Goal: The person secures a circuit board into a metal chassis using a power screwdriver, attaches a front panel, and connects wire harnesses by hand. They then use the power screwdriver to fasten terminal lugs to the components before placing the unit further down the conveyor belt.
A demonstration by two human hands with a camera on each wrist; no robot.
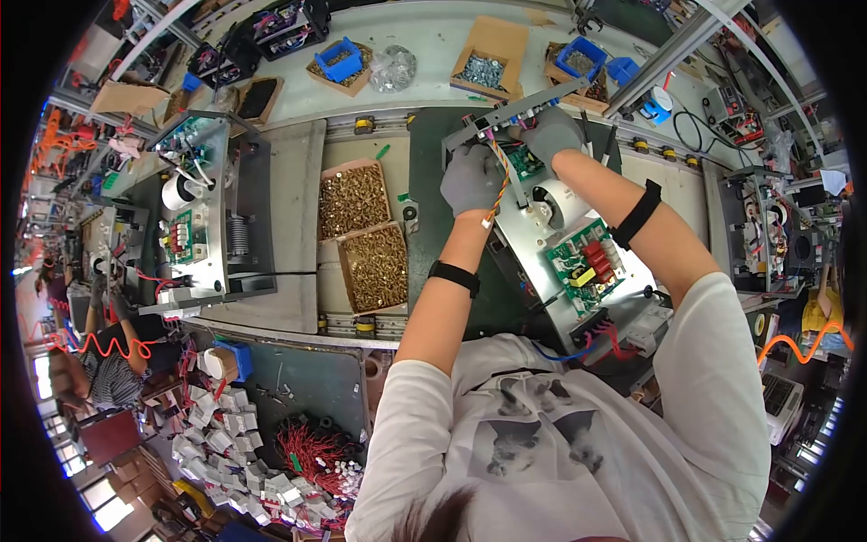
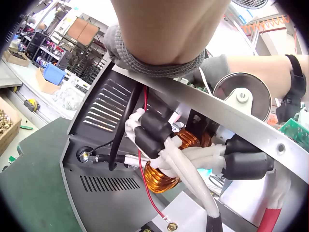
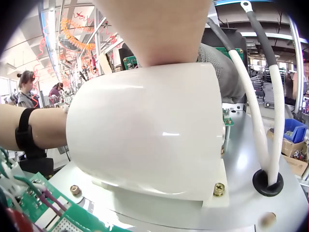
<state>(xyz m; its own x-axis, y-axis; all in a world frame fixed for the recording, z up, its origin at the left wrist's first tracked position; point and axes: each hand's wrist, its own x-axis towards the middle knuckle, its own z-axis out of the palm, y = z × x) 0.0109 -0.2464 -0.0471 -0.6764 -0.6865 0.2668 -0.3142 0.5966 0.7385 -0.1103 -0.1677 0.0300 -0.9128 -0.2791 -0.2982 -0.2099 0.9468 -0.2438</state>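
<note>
Both hands wear grey gloves and are at the far end of an open metal chassis (image 1: 551, 298). The left hand (image 1: 471, 179) lies against the left end of the dark front panel (image 1: 519, 110), beside a twisted orange and yellow wire (image 1: 502, 181); its fingertips are hidden. Behind the panel, the right hand (image 1: 553, 135) reaches down near a green board (image 1: 522, 163), its fingers out of sight. A large white cylinder (image 3: 145, 130) hides part of the right glove (image 3: 227, 77) in the right wrist view. Copper coils (image 2: 161, 179) and black-capped white cables show below the left wrist.
Two boxes of brass screws (image 1: 354, 200) stand left of the chassis. A second chassis (image 1: 199, 208) is farther left. Blue bins (image 1: 339, 60) and a box of silver screws (image 1: 483, 70) line the back bench. White connectors and red wires (image 1: 316, 452) lie at lower left.
</note>
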